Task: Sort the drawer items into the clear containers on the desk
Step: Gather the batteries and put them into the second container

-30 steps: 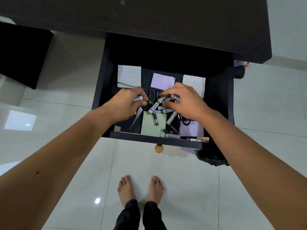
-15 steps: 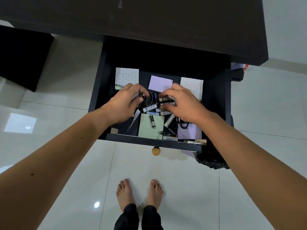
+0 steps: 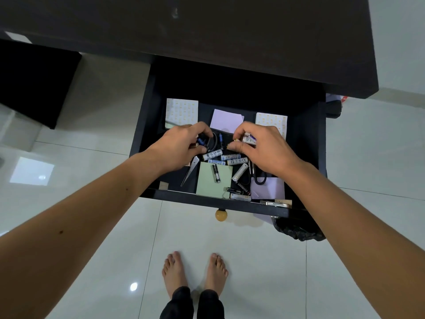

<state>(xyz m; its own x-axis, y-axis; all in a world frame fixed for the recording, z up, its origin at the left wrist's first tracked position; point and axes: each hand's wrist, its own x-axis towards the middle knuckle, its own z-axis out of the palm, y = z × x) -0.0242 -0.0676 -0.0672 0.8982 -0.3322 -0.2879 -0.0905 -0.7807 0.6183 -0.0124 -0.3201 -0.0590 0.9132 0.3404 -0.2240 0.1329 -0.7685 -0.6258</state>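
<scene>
L hand (image 3: 181, 143) reached into the drawer (image 3: 147, 107) at frame centre, fingers curled round a dark battery (image 3: 202, 142). R hand (image 3: 264, 146) beside it pinched white batteries (image 3: 249, 139). Loose batteries (image 3: 230, 157) lay between and below the hands. Drawer's back half was bare and dark under the desk (image 3: 207, 31). Scissors (image 3: 190, 171) lower left, green note (image 3: 212, 183) centre, black scissors (image 3: 258, 176) right, note pads (image 3: 181, 111) along the top.

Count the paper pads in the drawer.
5: patterned pad back left, lilac pad back middle, patterned pad back right, green pad front middle, lilac pad front right. Hands may hide more.
</scene>
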